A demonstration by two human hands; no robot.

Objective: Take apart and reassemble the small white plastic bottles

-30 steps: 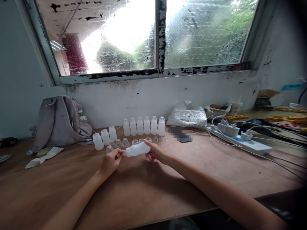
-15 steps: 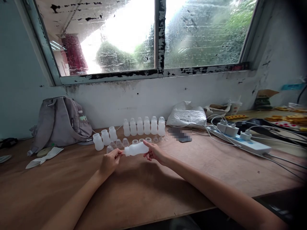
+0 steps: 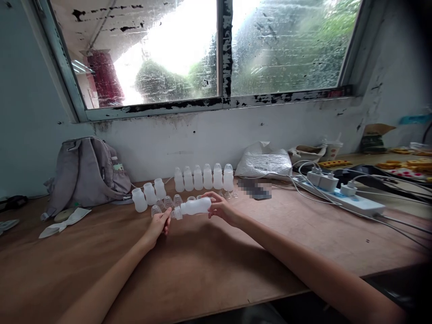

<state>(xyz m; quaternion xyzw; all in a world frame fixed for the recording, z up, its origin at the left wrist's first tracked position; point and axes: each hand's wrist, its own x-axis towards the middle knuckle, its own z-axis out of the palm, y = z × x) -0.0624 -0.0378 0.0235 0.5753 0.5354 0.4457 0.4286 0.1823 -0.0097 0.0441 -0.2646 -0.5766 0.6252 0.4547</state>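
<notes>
Right hand (image 3: 221,210) has its fingers closed round the base end of a frosted bottle (image 3: 195,206), which I'm holding sideways mid-frame. Left hand (image 3: 157,227) is just beside the neck, fingers curled and thumb out; can't tell if it's pinching anything. Half a second ago those left fingers covered the tip, and now they've slid off toward the left, so the clear collar (image 3: 177,213) shows. My read: that tip end is what I'm working on, though I can't say it's seated. Past it, left of centre, are some clear caps (image 3: 168,201) and three uncapped bottles (image 3: 149,194); six capped bottles (image 3: 198,180) line up at the wall. No brands that I can read, btw: blue marks on the power strip (image 3: 361,205) at right and print on the cup (image 3: 333,150) are too small.
</notes>
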